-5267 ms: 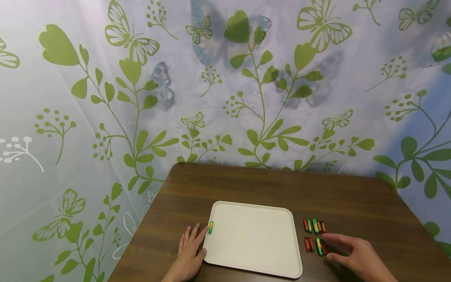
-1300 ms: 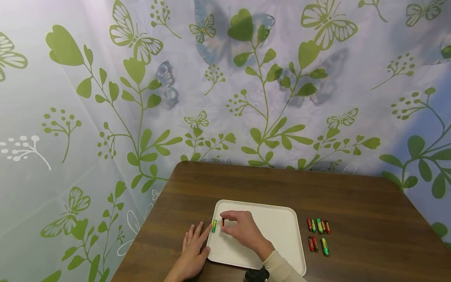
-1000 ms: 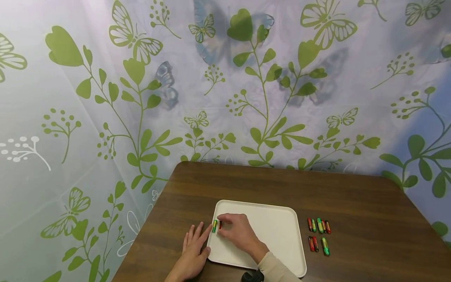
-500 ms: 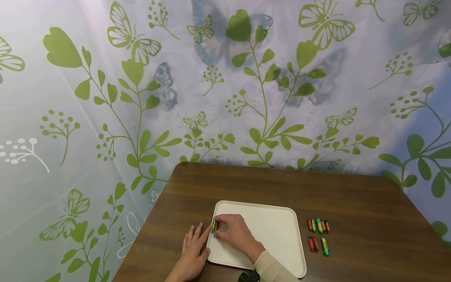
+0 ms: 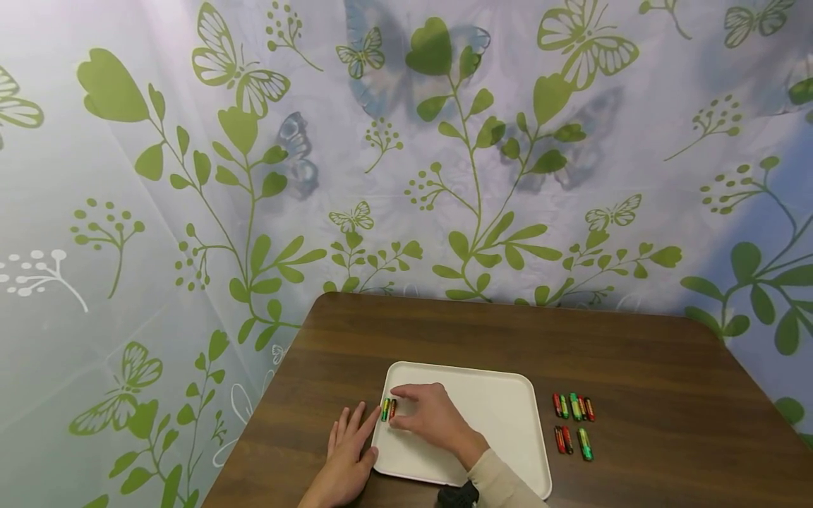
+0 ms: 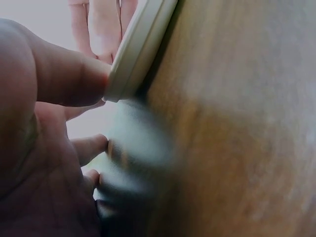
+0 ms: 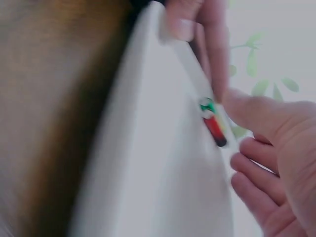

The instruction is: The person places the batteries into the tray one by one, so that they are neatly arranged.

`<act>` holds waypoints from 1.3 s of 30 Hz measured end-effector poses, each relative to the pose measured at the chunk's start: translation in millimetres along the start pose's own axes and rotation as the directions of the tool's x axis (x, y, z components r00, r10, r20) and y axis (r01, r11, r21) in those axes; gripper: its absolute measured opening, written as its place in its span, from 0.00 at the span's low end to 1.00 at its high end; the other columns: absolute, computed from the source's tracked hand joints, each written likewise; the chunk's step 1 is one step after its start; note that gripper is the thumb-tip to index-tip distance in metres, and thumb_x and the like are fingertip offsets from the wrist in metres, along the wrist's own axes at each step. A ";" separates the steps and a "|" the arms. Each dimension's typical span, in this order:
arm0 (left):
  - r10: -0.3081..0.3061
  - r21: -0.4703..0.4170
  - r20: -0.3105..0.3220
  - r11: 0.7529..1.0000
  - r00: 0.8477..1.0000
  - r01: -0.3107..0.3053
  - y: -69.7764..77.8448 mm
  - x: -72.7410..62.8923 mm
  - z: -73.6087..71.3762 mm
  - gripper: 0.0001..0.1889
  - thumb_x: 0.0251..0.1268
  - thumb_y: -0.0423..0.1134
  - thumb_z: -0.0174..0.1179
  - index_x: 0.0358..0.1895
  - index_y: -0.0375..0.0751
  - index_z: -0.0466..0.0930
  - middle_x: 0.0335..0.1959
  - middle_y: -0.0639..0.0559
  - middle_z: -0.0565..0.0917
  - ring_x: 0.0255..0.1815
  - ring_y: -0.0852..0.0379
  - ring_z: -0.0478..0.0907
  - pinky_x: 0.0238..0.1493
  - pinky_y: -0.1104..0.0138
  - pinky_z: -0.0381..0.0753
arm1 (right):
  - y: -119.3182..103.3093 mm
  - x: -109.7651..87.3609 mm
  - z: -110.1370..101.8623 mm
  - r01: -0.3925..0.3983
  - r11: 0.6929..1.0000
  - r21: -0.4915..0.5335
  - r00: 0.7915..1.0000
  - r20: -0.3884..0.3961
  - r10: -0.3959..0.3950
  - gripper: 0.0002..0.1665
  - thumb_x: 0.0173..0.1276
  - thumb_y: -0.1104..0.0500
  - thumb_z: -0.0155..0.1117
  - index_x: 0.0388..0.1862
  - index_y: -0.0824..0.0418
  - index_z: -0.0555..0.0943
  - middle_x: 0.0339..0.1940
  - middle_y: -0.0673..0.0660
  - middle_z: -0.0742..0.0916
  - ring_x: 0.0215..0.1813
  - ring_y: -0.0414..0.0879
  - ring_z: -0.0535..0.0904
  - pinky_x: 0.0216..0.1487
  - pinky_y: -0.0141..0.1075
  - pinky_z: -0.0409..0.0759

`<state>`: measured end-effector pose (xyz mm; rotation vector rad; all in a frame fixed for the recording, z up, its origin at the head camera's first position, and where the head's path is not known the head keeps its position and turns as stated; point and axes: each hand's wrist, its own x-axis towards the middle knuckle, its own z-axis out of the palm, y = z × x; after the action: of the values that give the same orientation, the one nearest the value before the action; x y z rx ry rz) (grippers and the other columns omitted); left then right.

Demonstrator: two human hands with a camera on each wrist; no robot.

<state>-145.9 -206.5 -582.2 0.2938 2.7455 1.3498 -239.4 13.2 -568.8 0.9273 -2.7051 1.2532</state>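
Note:
A white tray (image 5: 470,430) lies on the table. At its left edge a green battery (image 5: 384,409) and a red-and-black battery (image 5: 392,410) lie side by side. My right hand (image 5: 435,420) is over the tray, thumb and index finger spread around the ends of the red-and-black battery. In the right wrist view that battery (image 7: 215,130) lies free on the tray, apart from the right hand's fingers (image 7: 254,170). My left hand (image 5: 346,455) rests at the tray's left side, fingers straight; in the left wrist view its thumb (image 6: 74,81) touches the tray rim (image 6: 136,52).
Right of the tray, a back row of several red and green batteries (image 5: 574,407) lies on the wooden table (image 5: 660,395). In front of it lie two red-and-black batteries (image 5: 563,439) and one green battery (image 5: 585,444). A patterned curtain (image 5: 406,155) hangs behind the table.
My right hand has moved left from the loose batteries with a red-and-black one, set it beside the green battery on the tray, and parted its fingers from it. My left hand stays in place.

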 end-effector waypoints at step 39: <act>-0.049 -0.013 0.056 0.999 0.997 0.050 13.4 0.8 -7.4 0.36 0.77 0.30 0.59 0.86 0.43 0.65 0.89 0.26 0.49 0.89 0.19 0.29 0.82 0.27 0.23 | 42.3 -76.9 -123.6 -0.210 0.962 0.173 0.975 0.116 0.192 0.32 0.67 0.52 0.83 0.66 0.63 0.88 0.63 0.63 0.91 0.66 0.63 0.89 0.66 0.51 0.88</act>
<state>-145.9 -204.1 -567.1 0.2565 2.6783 1.3279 -225.6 160.0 -533.8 0.7616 -2.8593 1.5578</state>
